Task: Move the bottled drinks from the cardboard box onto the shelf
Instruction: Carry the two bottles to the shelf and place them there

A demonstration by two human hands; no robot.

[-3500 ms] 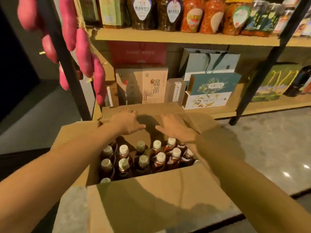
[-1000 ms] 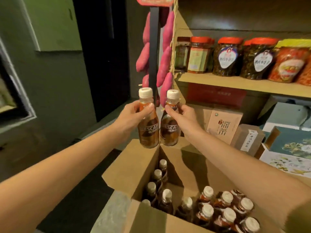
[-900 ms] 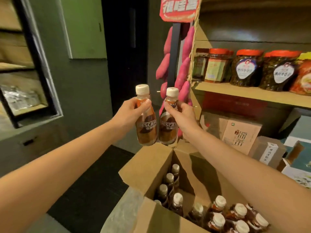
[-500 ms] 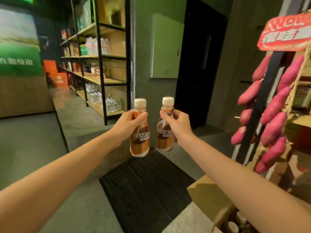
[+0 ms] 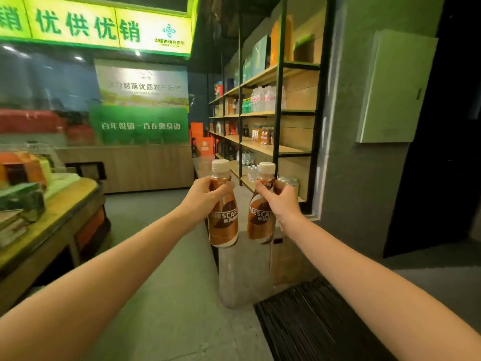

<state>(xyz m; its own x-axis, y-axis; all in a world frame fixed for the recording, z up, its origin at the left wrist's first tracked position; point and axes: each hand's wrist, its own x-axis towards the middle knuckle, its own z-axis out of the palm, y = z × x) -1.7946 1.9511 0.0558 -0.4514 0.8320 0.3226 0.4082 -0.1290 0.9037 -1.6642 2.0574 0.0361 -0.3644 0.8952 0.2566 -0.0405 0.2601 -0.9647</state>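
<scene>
Left hand (image 5: 205,196): gripping left bottle (image 5: 224,226) by its shoulder, upright. Right hand (image 5: 284,201): gripping right bottle (image 5: 259,221) likewise. Both bottles: hanging side by side in mid-air, just apart, shelf (image 5: 263,149) standing well beyond them.

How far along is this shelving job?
Done: nothing visibly shelved yet. In hand: the left hand grips one brown white-capped coffee bottle, the right hand a matching bottle. Left: setting both on the black-framed wooden shelf; the cardboard box is out of view.

Grocery shop: shelves (image 5: 276,150) w/ bottled goods, lit green sign (image 5: 109,27) overhead.
</scene>
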